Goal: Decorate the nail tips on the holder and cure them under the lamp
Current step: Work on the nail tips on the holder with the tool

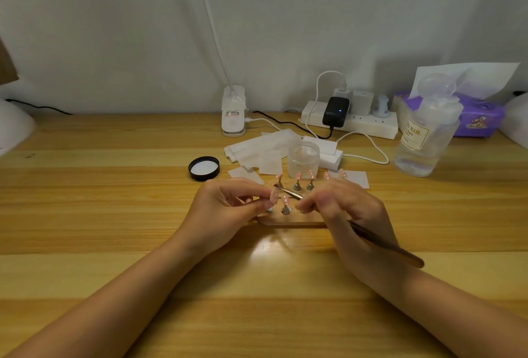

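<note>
A wooden holder (pixel 288 221) lies at the table's middle, with several pink nail tips (pixel 298 176) standing on small metal stands. My left hand (pixel 228 206) pinches one pink nail tip (pixel 273 195) just above the holder's left side. My right hand (pixel 343 209) grips a thin metal tool (pixel 383 245) like a pen; its front end (pixel 283 189) reaches left to the pinched tip. The holder's right part is hidden behind my right hand. A white clip lamp (pixel 233 113) stands at the back of the table.
Behind the holder stand a small clear jar (pixel 303 157), its black lid (pixel 204 168), white wipes (pixel 263 146) and a white block (pixel 328 152). A power strip (pixel 363 125) with chargers and cables, a clear liquid bottle (pixel 423 140) and a purple tissue pack (pixel 477 118) fill the back right.
</note>
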Available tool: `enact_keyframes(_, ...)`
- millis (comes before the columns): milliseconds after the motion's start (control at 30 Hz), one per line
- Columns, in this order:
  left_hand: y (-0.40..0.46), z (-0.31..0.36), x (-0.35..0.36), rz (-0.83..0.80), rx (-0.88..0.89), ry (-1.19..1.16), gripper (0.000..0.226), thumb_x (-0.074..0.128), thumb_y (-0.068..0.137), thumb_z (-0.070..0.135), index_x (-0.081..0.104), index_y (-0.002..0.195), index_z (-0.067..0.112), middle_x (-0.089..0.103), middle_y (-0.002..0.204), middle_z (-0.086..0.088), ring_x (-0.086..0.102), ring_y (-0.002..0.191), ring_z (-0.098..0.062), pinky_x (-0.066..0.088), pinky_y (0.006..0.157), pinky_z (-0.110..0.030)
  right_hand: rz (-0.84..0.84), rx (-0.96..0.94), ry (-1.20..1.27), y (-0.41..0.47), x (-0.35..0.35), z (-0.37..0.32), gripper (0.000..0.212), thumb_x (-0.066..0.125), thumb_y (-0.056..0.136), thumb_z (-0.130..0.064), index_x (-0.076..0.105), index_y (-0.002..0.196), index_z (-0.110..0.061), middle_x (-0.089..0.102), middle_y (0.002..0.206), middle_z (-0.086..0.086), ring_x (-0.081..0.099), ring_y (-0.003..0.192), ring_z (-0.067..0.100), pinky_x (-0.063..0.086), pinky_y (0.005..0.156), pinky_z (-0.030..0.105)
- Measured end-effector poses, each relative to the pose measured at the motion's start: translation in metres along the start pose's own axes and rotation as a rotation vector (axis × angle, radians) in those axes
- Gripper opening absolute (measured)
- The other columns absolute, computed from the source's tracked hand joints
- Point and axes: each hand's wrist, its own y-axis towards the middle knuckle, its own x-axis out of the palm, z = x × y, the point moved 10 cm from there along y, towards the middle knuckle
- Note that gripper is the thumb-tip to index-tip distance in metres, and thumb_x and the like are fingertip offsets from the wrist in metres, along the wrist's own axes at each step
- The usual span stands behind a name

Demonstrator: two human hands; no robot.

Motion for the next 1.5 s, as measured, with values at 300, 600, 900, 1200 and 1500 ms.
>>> enact_keyframes(300, -0.001, -0.006, -0.003, 0.029, -0.050, -0.006, 0.014, 0.071, 0.066, 0.023, 0.074, 0.080, 0.020, 0.072, 0.078, 0.007, 0.065, 0.076, -0.016, 0.051, 0.067, -0.031, 0.003, 0.023, 0.091, -0.001, -0.002, 0.002, 0.036, 0.032, 0.094, -0.042, 0.059, 0.073, -0.031, 0.061, 0.067, -0.010, 0.058, 0.071, 0.000, 0.044, 0.070, 0.025)
enact_keyframes(600, -0.001, -0.010, -0.003, 0.033, -0.072, -0.033, 0.013, 0.071, 0.066, 0.020, 0.074, 0.078, 0.020, 0.073, 0.077, 0.005, 0.065, 0.074, -0.014, 0.052, 0.066, -0.028, -0.003, -0.035, 0.110, -0.004, -0.001, -0.003, 0.051, 0.030, 0.097, -0.041, 0.065, 0.067, -0.019, 0.061, 0.062, -0.005, 0.057, 0.067, 0.001, 0.044, 0.070, 0.032)
enact_keyframes(900, -0.001, -0.006, -0.002, 0.013, -0.046, -0.010, 0.012, 0.072, 0.072, 0.008, 0.075, 0.082, 0.011, 0.071, 0.079, -0.001, 0.060, 0.078, -0.026, 0.049, 0.066, -0.035, -0.042, -0.062, 0.073, -0.004, 0.002, -0.007, 0.049, 0.036, 0.096, -0.036, 0.068, 0.066, -0.012, 0.061, 0.063, -0.008, 0.056, 0.068, -0.005, 0.042, 0.072, 0.023)
enact_keyframes(1200, 0.000, -0.006, -0.002, 0.011, -0.050, -0.001, 0.014, 0.074, 0.070, 0.002, 0.075, 0.080, 0.012, 0.069, 0.073, 0.001, 0.055, 0.069, -0.022, 0.043, 0.060, -0.021, -0.030, -0.044, 0.038, -0.002, 0.001, -0.005, 0.039, 0.045, 0.090, -0.032, 0.066, 0.063, -0.014, 0.057, 0.061, -0.013, 0.056, 0.063, 0.002, 0.043, 0.066, 0.032)
enact_keyframes(1500, -0.001, -0.005, -0.002, 0.012, -0.055, 0.002, 0.014, 0.074, 0.070, 0.003, 0.074, 0.076, 0.015, 0.069, 0.071, 0.002, 0.051, 0.066, -0.013, 0.039, 0.057, -0.018, -0.022, -0.028, 0.021, -0.002, 0.002, -0.002, 0.053, 0.035, 0.094, -0.043, 0.066, 0.064, -0.011, 0.059, 0.063, -0.009, 0.056, 0.067, 0.004, 0.044, 0.068, 0.040)
